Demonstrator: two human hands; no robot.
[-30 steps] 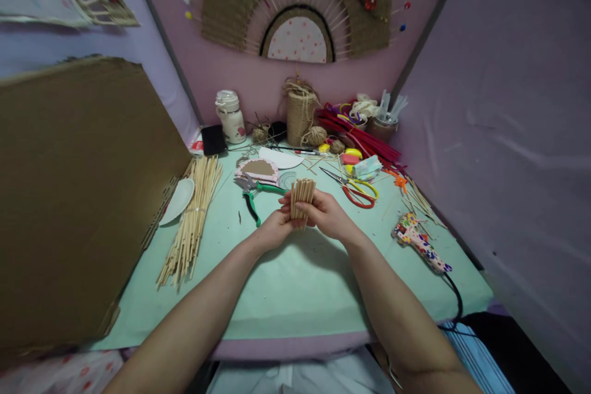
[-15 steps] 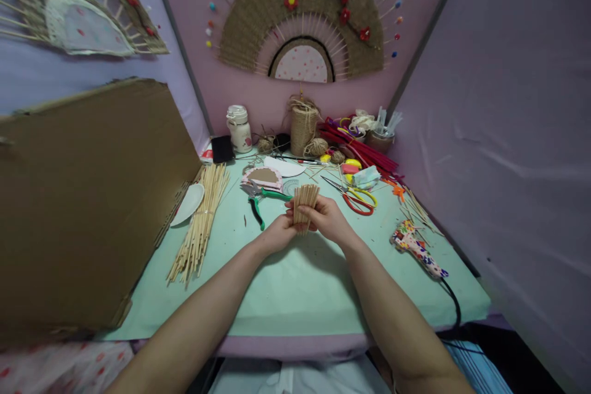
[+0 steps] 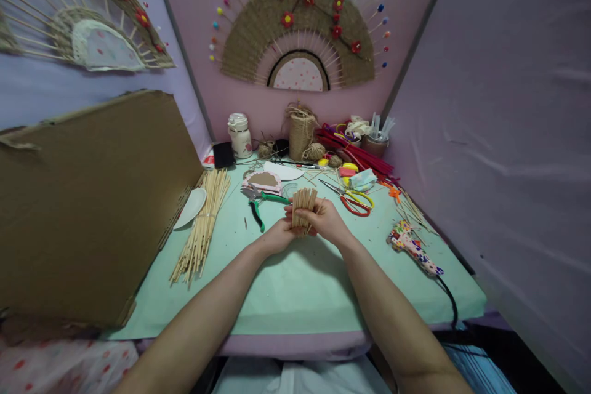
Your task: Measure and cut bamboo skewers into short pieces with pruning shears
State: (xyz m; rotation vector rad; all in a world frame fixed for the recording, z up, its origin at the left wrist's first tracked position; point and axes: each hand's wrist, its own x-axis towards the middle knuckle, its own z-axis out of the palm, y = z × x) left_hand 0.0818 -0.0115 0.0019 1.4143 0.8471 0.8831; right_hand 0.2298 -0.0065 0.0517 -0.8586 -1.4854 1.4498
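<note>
A short bundle of thin wooden sticks (image 3: 304, 199) stands nearly upright between my two hands, over the middle of the table. My left hand (image 3: 282, 233) grips its lower left side, with the fingers behind the sticks. My right hand (image 3: 323, 219) closes on it from the right, thumb across the front. Just left of the bundle lie green-and-black pliers (image 3: 257, 204), jaws pointing away. Scissors with red and yellow handles (image 3: 354, 202) rest to the right. A larger bundle of long sticks (image 3: 203, 225) lies on the left.
A cardboard sheet (image 3: 92, 215) leans along the left side. At the right lies a flower-patterned glue gun (image 3: 415, 249) with a black cord. Along the back stand a white jar (image 3: 239, 135), a twine roll (image 3: 301, 135) and red stems (image 3: 355, 151). Purple walls (image 3: 498, 135) enclose the table (image 3: 295, 295).
The view has tilted up slightly, showing more of the wall fan. Both hands still hold the short stick bundle in nearly the same place.
</note>
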